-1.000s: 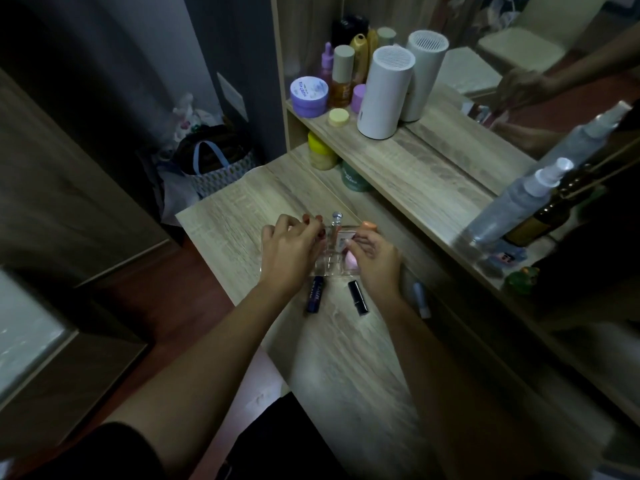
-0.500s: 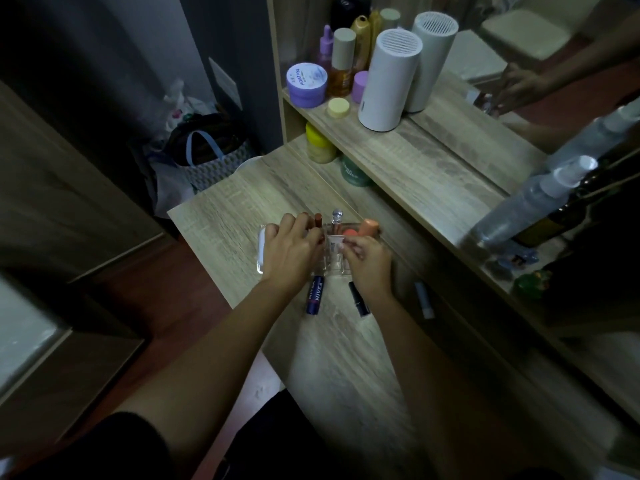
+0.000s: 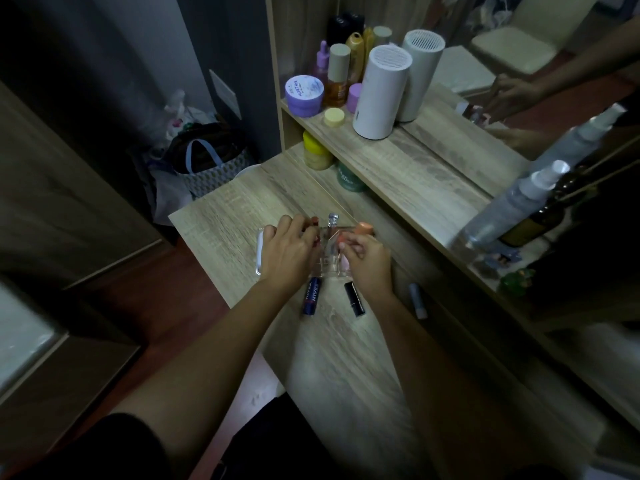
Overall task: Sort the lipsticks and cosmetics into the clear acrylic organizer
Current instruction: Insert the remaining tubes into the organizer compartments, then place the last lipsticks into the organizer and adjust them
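Note:
The clear acrylic organizer (image 3: 260,252) lies on the wooden desk, mostly under my hands. My left hand (image 3: 287,251) rests over its left half, fingers curled around a red lipstick (image 3: 314,221) standing at the back. My right hand (image 3: 369,263) covers the right half and pinches a small coral lipstick (image 3: 341,239) at its fingertips. A clear vial with a silver cap (image 3: 332,220) and an orange tube (image 3: 363,228) stand up from the organizer. On the desk in front lie a blue Nivea stick (image 3: 311,296), a black lipstick (image 3: 355,299) and a pale blue stick (image 3: 417,301).
A raised shelf (image 3: 398,168) runs behind the desk with a white cylinder (image 3: 379,93), a purple jar (image 3: 304,95), bottles and a spray bottle (image 3: 512,206). A yellow jar (image 3: 315,150) and green jar (image 3: 348,178) sit under it. A mirror is at right, a bag (image 3: 207,161) on the floor at left.
My left hand has slid right, uncovering the organizer's left edge. My right fingers have closed on the coral lipstick. The loose sticks on the desk have not moved.

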The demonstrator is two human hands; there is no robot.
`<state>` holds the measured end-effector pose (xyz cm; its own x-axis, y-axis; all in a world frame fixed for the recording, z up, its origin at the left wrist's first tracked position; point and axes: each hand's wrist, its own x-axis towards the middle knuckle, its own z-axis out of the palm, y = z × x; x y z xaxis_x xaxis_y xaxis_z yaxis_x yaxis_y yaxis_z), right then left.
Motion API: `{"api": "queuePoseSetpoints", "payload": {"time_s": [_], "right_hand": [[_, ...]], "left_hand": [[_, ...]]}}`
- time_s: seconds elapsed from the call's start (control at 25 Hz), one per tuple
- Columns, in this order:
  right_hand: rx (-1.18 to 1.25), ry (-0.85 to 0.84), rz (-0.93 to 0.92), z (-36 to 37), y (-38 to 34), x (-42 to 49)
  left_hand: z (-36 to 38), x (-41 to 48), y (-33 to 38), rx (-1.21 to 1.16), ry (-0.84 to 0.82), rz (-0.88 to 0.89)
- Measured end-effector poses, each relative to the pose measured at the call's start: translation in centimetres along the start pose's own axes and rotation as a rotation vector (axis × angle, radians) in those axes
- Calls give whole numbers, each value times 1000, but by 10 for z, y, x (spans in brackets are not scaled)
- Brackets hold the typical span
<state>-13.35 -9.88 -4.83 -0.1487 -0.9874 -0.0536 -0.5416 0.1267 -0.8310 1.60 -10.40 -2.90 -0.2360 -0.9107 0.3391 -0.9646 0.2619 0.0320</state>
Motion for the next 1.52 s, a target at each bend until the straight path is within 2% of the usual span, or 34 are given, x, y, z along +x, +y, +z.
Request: {"api": "queuePoseSetpoints", "payload": {"time_s": [0.2,0.36,0.48,0.64,0.8,0.92,1.0,1.12,1.2,1.32,1.52], "right_hand": [[-18,39,12,-11,3,-15],[-138,126,98,-26,28,-37],[-371,213,130,-41,60,-56],[-526,129,226,-51,84,-73],[-425,100,247,-50,78,-76],[-402,53,221,-40,72,-75],[-194,103,231,-31,58,-73],[245,33,269,-16,24,-64],[350,-5,222,-4,8,-54],[370,18,143,11,-3,-40],[292,81,51,29,-7,-34]], "left_hand": [[-13,-12,6,-82,10,-7],[-1,-42,14,-307,-45,35],[18,-66,21,-331,-194,17],[39,-81,27,-321,-421,-84],[31,-91,37,-341,-436,-122],[22,-93,42,-438,-477,-316],[13,-88,42,-606,-446,-499],[-2,-72,35,-834,-290,-684],[-10,-61,27,-875,-188,-707],[-13,-49,12,-857,-78,-701],[-5,-39,3,-759,-58,-640]]}}
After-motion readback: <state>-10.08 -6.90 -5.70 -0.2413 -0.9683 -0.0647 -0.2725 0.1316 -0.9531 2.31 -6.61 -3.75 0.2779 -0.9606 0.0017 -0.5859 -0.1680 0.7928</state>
